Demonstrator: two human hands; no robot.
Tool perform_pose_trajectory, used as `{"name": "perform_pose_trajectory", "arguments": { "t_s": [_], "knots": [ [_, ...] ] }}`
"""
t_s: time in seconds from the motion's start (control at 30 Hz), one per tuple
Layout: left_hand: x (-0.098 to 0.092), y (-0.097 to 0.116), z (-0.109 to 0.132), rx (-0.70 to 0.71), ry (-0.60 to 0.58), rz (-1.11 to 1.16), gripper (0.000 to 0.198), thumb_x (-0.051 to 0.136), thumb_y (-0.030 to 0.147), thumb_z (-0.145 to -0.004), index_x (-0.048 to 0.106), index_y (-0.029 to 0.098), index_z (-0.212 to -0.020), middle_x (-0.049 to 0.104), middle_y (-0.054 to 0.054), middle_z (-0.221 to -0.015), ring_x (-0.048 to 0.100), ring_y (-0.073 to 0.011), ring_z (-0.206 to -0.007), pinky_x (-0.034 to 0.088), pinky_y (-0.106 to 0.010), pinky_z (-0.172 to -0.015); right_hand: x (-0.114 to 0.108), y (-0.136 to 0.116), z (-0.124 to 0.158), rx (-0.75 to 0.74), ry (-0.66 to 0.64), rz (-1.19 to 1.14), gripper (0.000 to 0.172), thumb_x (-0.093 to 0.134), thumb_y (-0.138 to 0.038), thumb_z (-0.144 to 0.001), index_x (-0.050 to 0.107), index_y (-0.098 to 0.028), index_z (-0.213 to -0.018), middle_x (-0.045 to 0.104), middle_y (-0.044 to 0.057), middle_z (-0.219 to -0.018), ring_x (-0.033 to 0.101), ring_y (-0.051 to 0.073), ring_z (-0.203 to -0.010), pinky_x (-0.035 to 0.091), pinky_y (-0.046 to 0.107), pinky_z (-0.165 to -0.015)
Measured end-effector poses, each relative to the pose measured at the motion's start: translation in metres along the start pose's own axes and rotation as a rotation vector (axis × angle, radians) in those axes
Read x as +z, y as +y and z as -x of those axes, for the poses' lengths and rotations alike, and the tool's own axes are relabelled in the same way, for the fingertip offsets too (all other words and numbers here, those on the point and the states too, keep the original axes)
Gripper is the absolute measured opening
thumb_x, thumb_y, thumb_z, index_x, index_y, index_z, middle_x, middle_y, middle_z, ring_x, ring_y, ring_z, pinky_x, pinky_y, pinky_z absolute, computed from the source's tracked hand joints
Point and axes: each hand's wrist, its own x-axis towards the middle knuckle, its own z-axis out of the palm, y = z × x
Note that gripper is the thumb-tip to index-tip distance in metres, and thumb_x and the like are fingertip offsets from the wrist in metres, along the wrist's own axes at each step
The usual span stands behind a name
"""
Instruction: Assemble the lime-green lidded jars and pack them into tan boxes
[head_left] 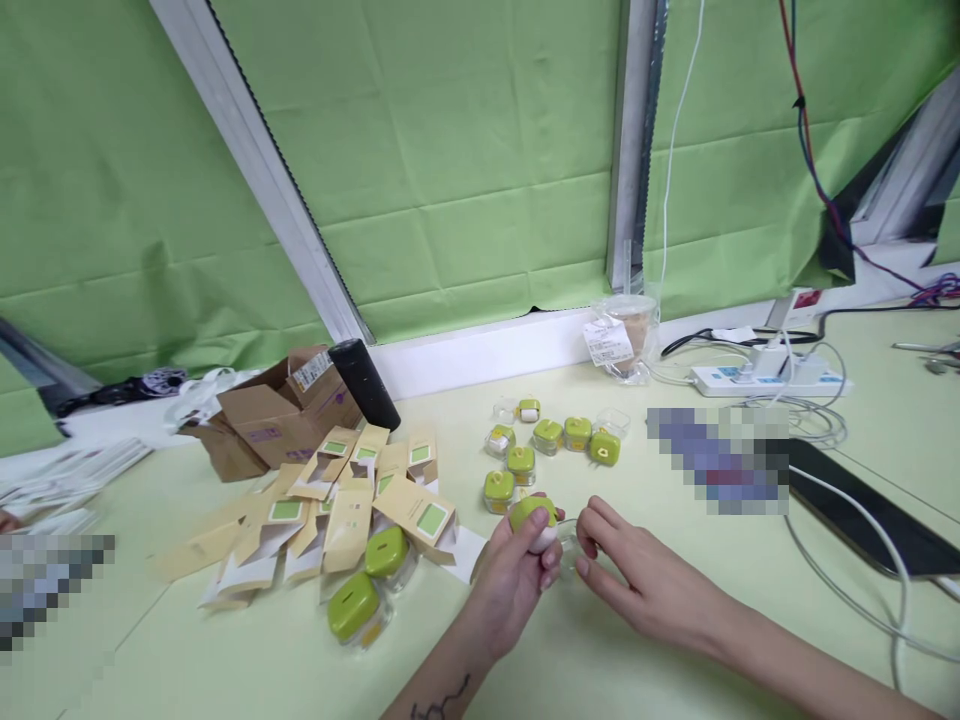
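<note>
Left hand (514, 588) grips a green-topped white piece (535, 515) above the pale table (600, 685), thumb across it, fingers wrapped round. Right hand (660, 580) just beside, fingers curled narrow at a clear cup (568, 556) (from where I stand, can't tell whether they pinch it or only touch). Beyond the hands, small green-lidded containers (520, 461) sit in a loose cluster. Two more lidded ones (355, 606) left of the left hand, near a heap of opened cream boxes (347, 525). Brown carton (255, 425) behind the heap, black cylinder (365, 385) next to it. Right side: power strip (817, 381), plugs in; bagged cup (636, 335) by the wall.
</note>
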Motion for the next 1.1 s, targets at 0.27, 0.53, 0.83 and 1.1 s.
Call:
{"name": "perform_pose_trajectory", "arguments": {
  "t_s": [0.27, 0.53, 0.83, 1.1],
  "knots": [
    [0.000, -0.001, 0.001, -0.033, -0.010, 0.031, 0.030, 0.067, 0.034, -0.077, 0.050, 0.017, -0.094, 0.056, 0.000, -0.087, 0.044, -0.0027, -0.051, 0.029, -0.017, -0.043, 0.008, 0.009, -0.004, -0.034, -0.015, -0.027, 0.025, 0.023, -0.025, -0.097, 0.039, -0.022, -0.078, 0.049, 0.000, -0.077, 0.054, 0.015, -0.068, 0.045, 0.029, -0.065],
    [0.007, -0.010, 0.006, 0.008, -0.041, -0.002, 0.037, 0.072, 0.028, -0.072, 0.047, 0.018, -0.097, 0.058, 0.000, -0.079, 0.057, -0.0103, -0.062, 0.041, -0.021, -0.052, 0.016, 0.014, -0.005, -0.023, 0.160, 0.009, 0.022, 0.025, -0.026, -0.097, 0.046, -0.022, -0.095, 0.055, 0.003, -0.083, 0.061, 0.016, -0.067, 0.048, 0.028, -0.061],
    [0.013, -0.009, 0.007, -0.043, -0.015, 0.095, 0.029, 0.061, 0.043, -0.080, 0.050, 0.016, -0.082, 0.050, 0.005, -0.060, 0.048, -0.0068, -0.046, 0.033, -0.018, -0.042, 0.011, 0.020, -0.002, -0.316, 0.263, 0.422, 0.058, 0.031, -0.004, -0.083, 0.028, -0.022, -0.137, 0.063, 0.002, -0.079, 0.061, 0.015, -0.060, 0.042, 0.022, -0.048],
    [0.014, -0.011, 0.006, -0.082, -0.049, 0.260, 0.022, 0.063, 0.033, -0.081, 0.058, 0.013, -0.089, 0.058, -0.002, -0.078, 0.054, -0.0084, -0.065, 0.044, -0.021, -0.065, 0.012, 0.025, -0.003, -0.376, 0.368, 0.622, 0.069, 0.029, 0.002, -0.078, 0.026, -0.023, -0.142, 0.055, 0.001, -0.071, 0.054, 0.013, -0.051, 0.035, 0.020, -0.039]
  ]
}}
